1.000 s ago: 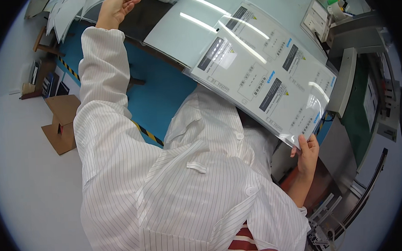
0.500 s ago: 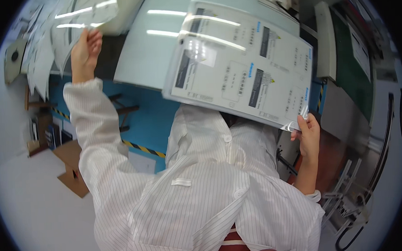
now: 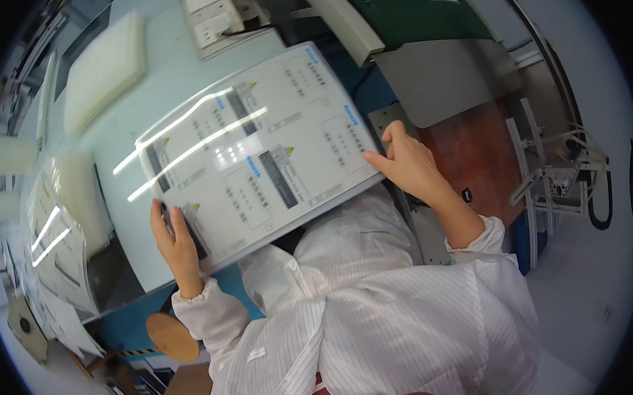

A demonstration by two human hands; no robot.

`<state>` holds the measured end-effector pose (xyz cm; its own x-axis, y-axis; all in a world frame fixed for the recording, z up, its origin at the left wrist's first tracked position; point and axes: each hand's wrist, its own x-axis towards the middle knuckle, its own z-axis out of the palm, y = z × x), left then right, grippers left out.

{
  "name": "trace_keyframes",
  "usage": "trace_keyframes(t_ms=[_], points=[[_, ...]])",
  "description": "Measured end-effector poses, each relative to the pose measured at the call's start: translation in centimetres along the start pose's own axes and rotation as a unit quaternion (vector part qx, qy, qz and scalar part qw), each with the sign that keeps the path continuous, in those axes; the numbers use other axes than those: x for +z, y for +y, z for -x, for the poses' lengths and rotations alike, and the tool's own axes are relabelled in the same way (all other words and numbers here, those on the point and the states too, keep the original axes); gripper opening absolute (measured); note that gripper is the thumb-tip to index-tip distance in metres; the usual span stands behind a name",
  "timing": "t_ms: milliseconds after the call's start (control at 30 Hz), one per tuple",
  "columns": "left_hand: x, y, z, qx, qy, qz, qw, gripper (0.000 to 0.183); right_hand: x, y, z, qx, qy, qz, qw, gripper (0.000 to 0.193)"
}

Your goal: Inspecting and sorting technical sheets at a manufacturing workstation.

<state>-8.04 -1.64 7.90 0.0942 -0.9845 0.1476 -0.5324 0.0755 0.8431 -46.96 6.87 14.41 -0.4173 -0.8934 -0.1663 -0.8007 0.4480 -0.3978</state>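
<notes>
A stack of clear-covered printed sheets (image 3: pixel 303 141) lies tilted over the near edge of the pale table, above my lap. My left hand (image 3: pixel 177 251) rests at its left edge, thumb and forefinger stretched out and apart; its other fingers are partly hidden. At the right edge, my right hand (image 3: pixel 416 167) touches the near right corner with the thumb, while the forefinger is raised and apart from it. Both hands look open. Light strips reflect off the top sheet.
On the pale table (image 3: pixel 174 69) lies a translucent white block (image 3: pixel 106 69). Glossy printed sheets (image 3: pixel 50 240) hang at the left. A green-topped machine (image 3: pixel 432 12) and metal frame (image 3: pixel 544 178) stand right; a round stool (image 3: pixel 172 336) is below the table.
My left hand has let go of the glossy sheets at the left and come to the stack's left edge. My right thumb and fingers have spread from their pinch. The view has swung rightward.
</notes>
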Motion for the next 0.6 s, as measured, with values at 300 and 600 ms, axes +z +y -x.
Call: trace_keyframes(t_ms=[300,600], points=[[2.5,1.0,-0.4,0.12,0.012,-0.284,0.951,0.053,-4.2,10.2,-15.2,0.045,0.101,-0.607,0.787,0.04],[3.2,2.1,-0.2,0.102,0.016,-0.304,0.947,0.052,-8.4,16.5,-23.7,0.201,0.171,-0.819,0.51,0.045]])
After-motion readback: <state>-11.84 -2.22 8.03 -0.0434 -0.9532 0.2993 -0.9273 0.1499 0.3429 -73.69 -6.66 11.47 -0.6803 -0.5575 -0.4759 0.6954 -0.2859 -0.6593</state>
